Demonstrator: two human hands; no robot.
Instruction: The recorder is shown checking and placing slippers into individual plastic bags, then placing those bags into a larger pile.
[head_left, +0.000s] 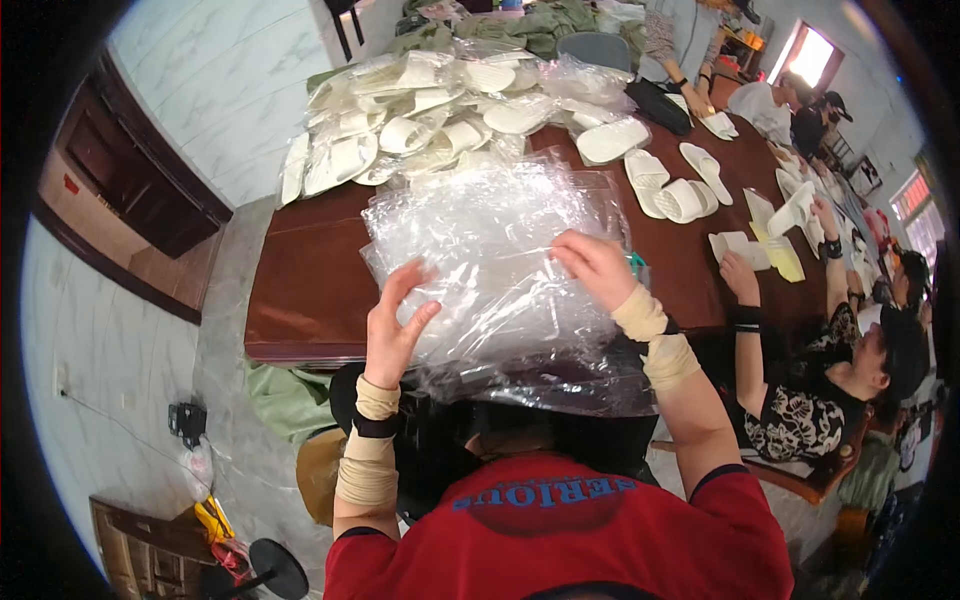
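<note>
A thick, untidy stack of clear plastic bags (495,225) lies before me at the table's near edge, with some film hanging over it. At the left side of the stack is my left hand (394,318), thumb and fingers spread apart, holding nothing. My right hand (597,268) rests over the right part of the stack. Its fingertips are pinched together on the plastic of a bag. Just past the stack rises a heap of white slippers (515,113), many of them wrapped in clear bags.
Loose white slippers (648,178) lie to the right on the brown table (300,290). At the right side a co-worker's hands (740,275) handle white and yellow pieces. Another person's hands (697,95) reach in at the far end. Green cloth (290,400) hangs below the left edge.
</note>
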